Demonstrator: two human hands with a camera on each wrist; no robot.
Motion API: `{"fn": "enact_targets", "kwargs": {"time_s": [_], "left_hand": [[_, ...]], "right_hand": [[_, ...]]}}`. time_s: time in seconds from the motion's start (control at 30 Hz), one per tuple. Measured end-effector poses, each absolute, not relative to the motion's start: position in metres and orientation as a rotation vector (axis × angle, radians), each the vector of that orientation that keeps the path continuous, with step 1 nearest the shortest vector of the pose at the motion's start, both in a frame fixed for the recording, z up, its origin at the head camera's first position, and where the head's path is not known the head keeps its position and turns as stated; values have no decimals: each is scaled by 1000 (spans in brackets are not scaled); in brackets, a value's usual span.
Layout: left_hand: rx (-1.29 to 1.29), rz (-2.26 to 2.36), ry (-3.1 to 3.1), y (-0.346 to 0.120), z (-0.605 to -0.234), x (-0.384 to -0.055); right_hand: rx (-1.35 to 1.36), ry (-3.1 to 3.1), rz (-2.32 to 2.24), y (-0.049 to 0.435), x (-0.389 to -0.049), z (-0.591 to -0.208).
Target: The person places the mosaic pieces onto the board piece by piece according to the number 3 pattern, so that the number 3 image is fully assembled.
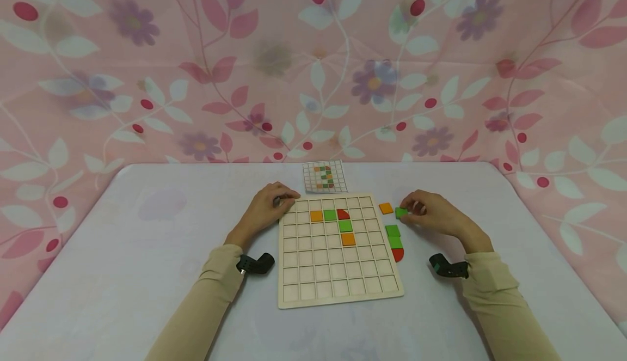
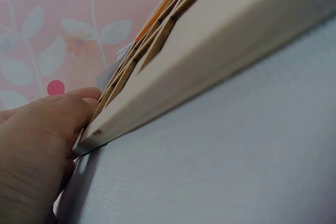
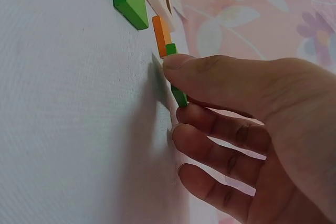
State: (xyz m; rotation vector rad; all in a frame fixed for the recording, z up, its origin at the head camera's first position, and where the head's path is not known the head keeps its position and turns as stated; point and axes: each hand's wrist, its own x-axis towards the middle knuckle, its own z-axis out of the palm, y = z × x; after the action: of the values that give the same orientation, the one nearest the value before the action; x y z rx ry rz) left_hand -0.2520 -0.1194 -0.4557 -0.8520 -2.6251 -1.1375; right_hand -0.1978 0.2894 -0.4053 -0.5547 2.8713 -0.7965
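Tan sleeves (image 1: pixel 196 301) flank the grid board (image 1: pixel 308 275), which sits between both arms, presumably so every cell is reachable. Loose red (image 1: pixel 398 254) and green tiles (image 1: pixel 393 231) lie along its right edge, likely for easy picking. Farther off, the left hand (image 1: pixel 266 207) curls around the board's far left corner, seemingly to steady it; the right hand (image 1: pixel 436 214) pinches a green tile (image 1: pixel 400 213) in thumb and forefinger, remaining fingers loosely bent, beside an orange tile (image 1: pixel 386 208). Beyond the board, a pattern card (image 1: pixel 311 185) lies where it seems readable.

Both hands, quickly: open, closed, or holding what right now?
Left hand: holding the wooden grid board at its far left corner.
Right hand: holding a green tile.
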Motion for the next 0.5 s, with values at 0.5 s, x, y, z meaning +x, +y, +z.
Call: {"fn": "enact_targets", "kwargs": {"time_s": [0.5], "left_hand": [[-847, -1124, -2637, -119, -456, -252]], "right_hand": [[-657, 2906, -877, 281, -195, -402]]}}
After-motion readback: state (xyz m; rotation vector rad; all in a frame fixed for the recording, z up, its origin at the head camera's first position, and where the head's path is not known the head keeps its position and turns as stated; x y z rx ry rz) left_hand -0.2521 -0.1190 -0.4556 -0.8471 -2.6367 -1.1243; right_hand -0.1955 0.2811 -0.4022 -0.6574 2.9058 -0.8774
